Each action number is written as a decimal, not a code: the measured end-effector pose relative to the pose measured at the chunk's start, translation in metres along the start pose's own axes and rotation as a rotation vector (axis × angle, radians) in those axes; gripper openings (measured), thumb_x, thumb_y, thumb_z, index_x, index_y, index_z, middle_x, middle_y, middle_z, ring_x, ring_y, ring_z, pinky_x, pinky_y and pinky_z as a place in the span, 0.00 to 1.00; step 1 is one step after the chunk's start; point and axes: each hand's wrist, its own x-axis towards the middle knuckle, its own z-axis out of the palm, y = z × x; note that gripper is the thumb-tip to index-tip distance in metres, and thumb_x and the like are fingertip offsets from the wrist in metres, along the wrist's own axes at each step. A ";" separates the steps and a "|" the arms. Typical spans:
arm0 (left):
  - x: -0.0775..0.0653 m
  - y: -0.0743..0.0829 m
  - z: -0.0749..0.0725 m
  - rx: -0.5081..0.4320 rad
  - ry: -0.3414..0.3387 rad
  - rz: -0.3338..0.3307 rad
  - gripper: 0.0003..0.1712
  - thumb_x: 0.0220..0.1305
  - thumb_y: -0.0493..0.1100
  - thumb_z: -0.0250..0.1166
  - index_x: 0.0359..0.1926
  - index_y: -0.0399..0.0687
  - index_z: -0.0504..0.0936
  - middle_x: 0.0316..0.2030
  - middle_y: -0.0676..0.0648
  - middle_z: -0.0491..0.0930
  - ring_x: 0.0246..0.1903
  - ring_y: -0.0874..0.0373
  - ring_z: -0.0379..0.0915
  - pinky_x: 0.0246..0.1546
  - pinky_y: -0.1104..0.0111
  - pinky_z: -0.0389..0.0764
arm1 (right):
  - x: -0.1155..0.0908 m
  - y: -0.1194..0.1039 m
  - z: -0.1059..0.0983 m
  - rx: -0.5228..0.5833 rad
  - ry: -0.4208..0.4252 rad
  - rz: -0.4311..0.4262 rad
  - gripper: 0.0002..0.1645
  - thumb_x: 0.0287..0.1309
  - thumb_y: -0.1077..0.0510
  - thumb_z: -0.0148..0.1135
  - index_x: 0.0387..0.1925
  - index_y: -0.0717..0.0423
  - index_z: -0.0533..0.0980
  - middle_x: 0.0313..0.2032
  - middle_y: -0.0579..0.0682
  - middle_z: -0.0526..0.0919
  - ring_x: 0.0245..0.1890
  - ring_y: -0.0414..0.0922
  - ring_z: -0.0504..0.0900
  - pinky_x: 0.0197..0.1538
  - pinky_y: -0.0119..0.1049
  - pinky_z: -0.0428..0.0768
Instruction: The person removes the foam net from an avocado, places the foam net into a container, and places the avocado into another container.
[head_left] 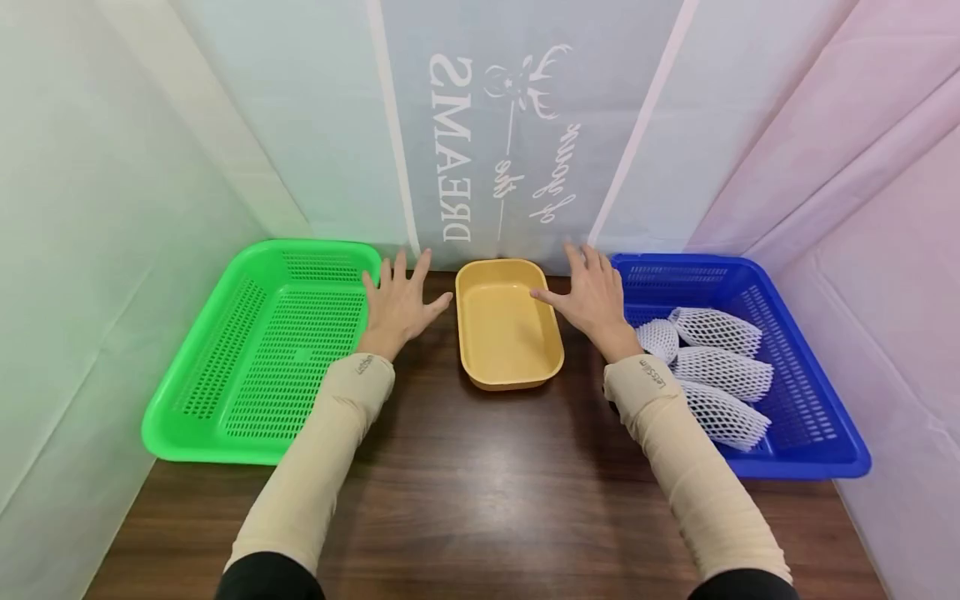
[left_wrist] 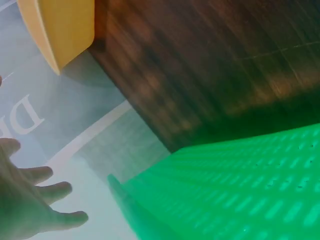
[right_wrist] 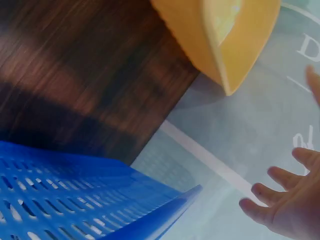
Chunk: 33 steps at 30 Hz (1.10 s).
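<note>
My left hand [head_left: 400,308] is spread with straight fingers between the green basket [head_left: 157,417] and the yellow tray [head_left: 510,337]. My right hand [head_left: 592,296] is spread too, between the tray and the blue basket [head_left: 825,383]; its thumb overlaps the tray's right side in the head view. Neither hand holds anything. Nothing lies in the tray or the green basket. Inside the blue basket are several things in white foam netting [head_left: 723,372], their contents hidden. In the left wrist view the left hand [left_wrist: 25,200] appears beyond the green rim; in the right wrist view, the right hand [right_wrist: 290,200] is past the blue rim.
All three containers stand on a dark wooden table [head_left: 487,492], near its back edge. A pale printed curtain [head_left: 502,125] hangs right behind them. More cloth walls [head_left: 90,292] close in the left and right sides.
</note>
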 end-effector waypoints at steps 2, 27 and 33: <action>-0.003 0.000 -0.005 0.000 -0.030 0.000 0.48 0.65 0.73 0.51 0.79 0.63 0.48 0.76 0.37 0.52 0.73 0.33 0.50 0.70 0.30 0.46 | -0.001 -0.002 -0.002 -0.006 0.000 -0.011 0.61 0.50 0.27 0.67 0.76 0.53 0.56 0.73 0.65 0.59 0.72 0.65 0.58 0.68 0.66 0.62; -0.045 -0.016 -0.039 -0.021 -0.298 -0.066 0.47 0.70 0.60 0.58 0.79 0.52 0.46 0.73 0.32 0.56 0.69 0.29 0.56 0.66 0.35 0.61 | -0.032 -0.010 -0.040 -0.060 -0.037 -0.044 0.60 0.44 0.31 0.74 0.73 0.55 0.62 0.67 0.65 0.69 0.65 0.67 0.68 0.61 0.65 0.71; -0.059 -0.020 -0.049 -0.055 -0.384 -0.065 0.48 0.70 0.58 0.59 0.79 0.49 0.44 0.74 0.30 0.53 0.72 0.28 0.50 0.68 0.35 0.59 | -0.036 -0.007 -0.045 -0.059 -0.024 -0.056 0.60 0.43 0.31 0.75 0.72 0.55 0.63 0.67 0.64 0.70 0.65 0.67 0.69 0.60 0.64 0.72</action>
